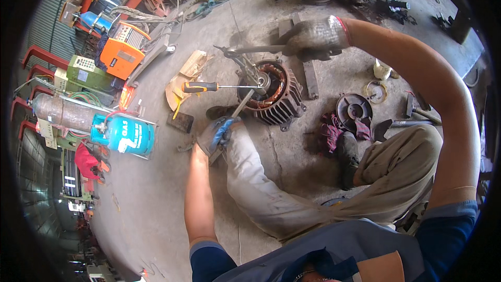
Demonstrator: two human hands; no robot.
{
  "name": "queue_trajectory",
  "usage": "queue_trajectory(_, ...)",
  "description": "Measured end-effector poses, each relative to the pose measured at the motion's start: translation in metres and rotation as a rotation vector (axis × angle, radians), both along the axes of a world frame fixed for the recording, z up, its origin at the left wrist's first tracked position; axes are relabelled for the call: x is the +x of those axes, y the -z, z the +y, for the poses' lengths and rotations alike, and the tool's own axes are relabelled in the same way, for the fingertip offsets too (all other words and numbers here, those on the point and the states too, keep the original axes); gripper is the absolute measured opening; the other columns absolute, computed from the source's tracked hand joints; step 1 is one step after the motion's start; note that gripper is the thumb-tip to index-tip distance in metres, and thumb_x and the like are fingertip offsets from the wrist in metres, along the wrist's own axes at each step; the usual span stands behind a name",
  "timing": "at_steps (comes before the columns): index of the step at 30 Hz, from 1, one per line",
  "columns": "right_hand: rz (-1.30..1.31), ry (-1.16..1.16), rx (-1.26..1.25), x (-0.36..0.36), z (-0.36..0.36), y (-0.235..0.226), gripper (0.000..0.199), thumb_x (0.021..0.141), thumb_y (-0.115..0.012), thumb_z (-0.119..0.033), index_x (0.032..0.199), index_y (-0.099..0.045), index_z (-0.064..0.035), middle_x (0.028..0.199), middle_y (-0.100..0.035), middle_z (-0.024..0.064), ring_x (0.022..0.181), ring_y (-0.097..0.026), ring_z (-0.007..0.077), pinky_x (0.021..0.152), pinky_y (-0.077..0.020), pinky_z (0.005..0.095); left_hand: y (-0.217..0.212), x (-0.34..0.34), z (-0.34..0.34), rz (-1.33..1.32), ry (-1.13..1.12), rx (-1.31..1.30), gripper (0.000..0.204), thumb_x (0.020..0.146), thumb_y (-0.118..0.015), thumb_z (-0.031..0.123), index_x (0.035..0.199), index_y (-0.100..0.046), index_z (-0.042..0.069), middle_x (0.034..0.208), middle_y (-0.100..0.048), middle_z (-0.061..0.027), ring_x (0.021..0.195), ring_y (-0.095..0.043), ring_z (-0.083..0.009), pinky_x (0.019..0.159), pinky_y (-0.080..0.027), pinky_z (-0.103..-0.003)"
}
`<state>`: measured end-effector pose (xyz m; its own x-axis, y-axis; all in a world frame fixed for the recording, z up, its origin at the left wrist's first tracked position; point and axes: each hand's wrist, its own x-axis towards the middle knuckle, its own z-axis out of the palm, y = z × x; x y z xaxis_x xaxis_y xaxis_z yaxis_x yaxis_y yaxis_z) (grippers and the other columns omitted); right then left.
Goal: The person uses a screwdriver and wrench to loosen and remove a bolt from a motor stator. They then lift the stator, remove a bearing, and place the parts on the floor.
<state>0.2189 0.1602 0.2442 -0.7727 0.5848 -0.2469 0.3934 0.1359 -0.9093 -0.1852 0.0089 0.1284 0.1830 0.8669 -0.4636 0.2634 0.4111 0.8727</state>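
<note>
The finned motor housing (286,108) stands on the concrete floor (308,159), its open end facing up, with the shaft hub (265,80) inside. The right hand (313,39) is closed around a dark metal bar (261,49); the bar's long axis extends toward 9 o'clock. The housing lies at 7 o'clock from this grip. The left hand (217,132) grips a metal rod (243,104) aimed at 1 o'clock, toward the hub; the housing lies at 2 o'clock. Neither hand is clearly nearer. Rod-to-hub contact cannot be confirmed.
</note>
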Motion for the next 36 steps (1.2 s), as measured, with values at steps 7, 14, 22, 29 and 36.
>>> queue_trajectory(7,0.056,0.132,-0.049,-0.019,-0.044,0.016,0.031,0.094,-0.059,-0.026,0.116,-0.070,-0.0056,0.079,-0.065,0.0076,0.065,-0.062,0.0162,0.057,-0.0508,0.0317,-0.001,0.021,-0.015,-0.073,-0.205,-0.130,0.038,0.102,-0.058,0.035,0.128,-0.064,0.007,0.067,-0.041,0.0082,0.050,-0.032,-0.0027,0.044,-0.025,-0.020)
queue_trajectory(14,0.411,0.625,-0.205,-0.118,-0.144,0.045,0.046,0.098,-0.051,-0.032,0.121,-0.064,0.0057,0.098,-0.071,0.0246,0.091,-0.069,0.0313,0.085,-0.0525,0.0402,0.032,0.078,-0.033,-0.427,-0.368,-0.258,0.041,0.102,-0.056,0.037,0.135,-0.058,0.013,0.077,-0.058,0.0020,0.058,-0.052,-0.0101,0.052,-0.043,-0.026)
queue_trajectory(22,0.546,0.741,-0.350,-0.158,-0.160,0.056,0.046,0.100,-0.053,-0.033,0.126,-0.061,0.0041,0.094,-0.068,0.0192,0.085,-0.067,0.0269,0.075,-0.0522,0.0389,0.102,0.206,-0.028,-0.365,-0.403,0.645,0.036,0.107,-0.045,0.038,0.131,-0.054,0.014,0.098,-0.057,-0.0008,0.086,-0.055,-0.0133,0.074,-0.046,-0.028)
queue_trajectory(29,0.376,0.494,-0.271,-0.099,-0.131,0.034,0.031,0.098,-0.060,-0.029,0.118,-0.066,-0.0058,0.075,-0.056,0.0001,0.056,-0.049,0.0102,0.051,-0.0418,0.0274,0.071,0.199,-0.026,-0.520,-0.424,0.179,0.025,0.105,-0.045,0.043,0.107,-0.056,0.021,0.079,-0.051,0.0053,0.059,-0.043,-0.0081,0.052,-0.035,-0.025)
queue_trajectory(36,-0.004,0.194,-0.190,-0.041,-0.082,0.011,0.042,0.100,-0.060,-0.037,0.130,-0.064,-0.0088,0.071,-0.061,0.0000,0.052,-0.054,0.0058,0.043,-0.0421,0.0249,0.034,0.169,-0.039,-0.467,-0.515,-0.084,0.028,0.100,-0.055,0.045,0.093,-0.061,0.019,0.068,-0.052,0.0047,0.047,-0.041,-0.0073,0.042,-0.035,-0.025)
